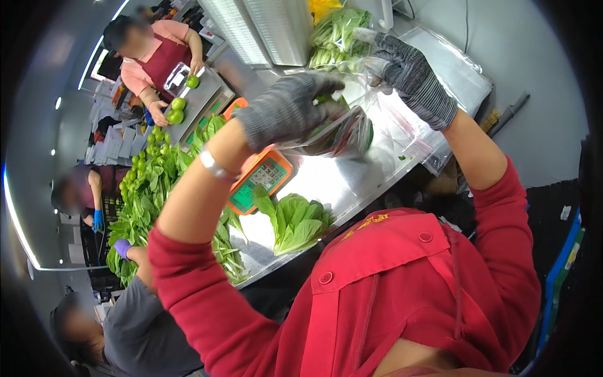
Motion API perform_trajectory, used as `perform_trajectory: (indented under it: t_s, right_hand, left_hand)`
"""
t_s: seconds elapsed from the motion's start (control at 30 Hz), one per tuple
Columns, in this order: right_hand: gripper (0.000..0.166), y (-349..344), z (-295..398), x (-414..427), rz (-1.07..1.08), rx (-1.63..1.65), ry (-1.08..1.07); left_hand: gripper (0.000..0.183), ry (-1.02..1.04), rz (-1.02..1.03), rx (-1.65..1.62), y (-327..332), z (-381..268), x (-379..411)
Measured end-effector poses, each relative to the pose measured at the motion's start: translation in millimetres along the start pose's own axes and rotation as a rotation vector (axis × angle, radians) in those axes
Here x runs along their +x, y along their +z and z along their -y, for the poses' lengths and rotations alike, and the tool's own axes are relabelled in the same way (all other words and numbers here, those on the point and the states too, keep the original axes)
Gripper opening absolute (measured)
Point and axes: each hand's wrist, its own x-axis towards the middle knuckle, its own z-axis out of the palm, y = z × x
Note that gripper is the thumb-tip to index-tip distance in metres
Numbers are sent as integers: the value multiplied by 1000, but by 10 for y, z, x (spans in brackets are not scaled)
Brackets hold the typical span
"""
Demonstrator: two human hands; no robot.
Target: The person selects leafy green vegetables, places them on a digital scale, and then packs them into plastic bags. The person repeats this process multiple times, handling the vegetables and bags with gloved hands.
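Note:
My left hand [299,108], in a grey knit glove, is closed around dark green and reddish leafy vegetables [341,134] partly inside a clear plastic bag [322,141]. Its fingertips are blurred. To the right, my right hand [407,75] wears a matching striped glove, with the index finger stretched out. Clear film lies close to its thumb; whether the fingers pinch it cannot be made out. Beneath both hands is a shiny metal table [320,181]. A loose head of leafy greens [299,224] rests near its front edge.
An orange scale [261,181] stands left of the bag, beside heaped greens [158,188]. Stacked clear trays [268,33] and bagged greens [339,37] are at the back. Flat plastic bags [443,70] lie right. A co-worker [158,56] handles green tomatoes [176,110]; two other people are left.

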Motion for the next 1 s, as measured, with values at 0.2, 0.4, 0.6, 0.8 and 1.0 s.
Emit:
perform_trajectory:
  t_s: [0.2,0.4,0.6,0.8,1.0]
  right_hand:
    - [37,-171,-251,97,155,-365,-52]
    - [40,-123,235,164,302,-713,-760]
    - [30,264,305,-277,640,-1357,-691]
    - [24,50,532,-153,446,-951,-1081]
    - [22,-55,475,-262,498,-935,-840]
  left_hand:
    - [36,-278,512,-127,0,-299,-329]
    - [28,-164,537,145,102,-436,-363]
    - [18,-194,345,309,90,-347,-368]
    - [15,-421,181,68,-16,-327,-387]
    - [22,-74,-76,70,326,-306,-479]
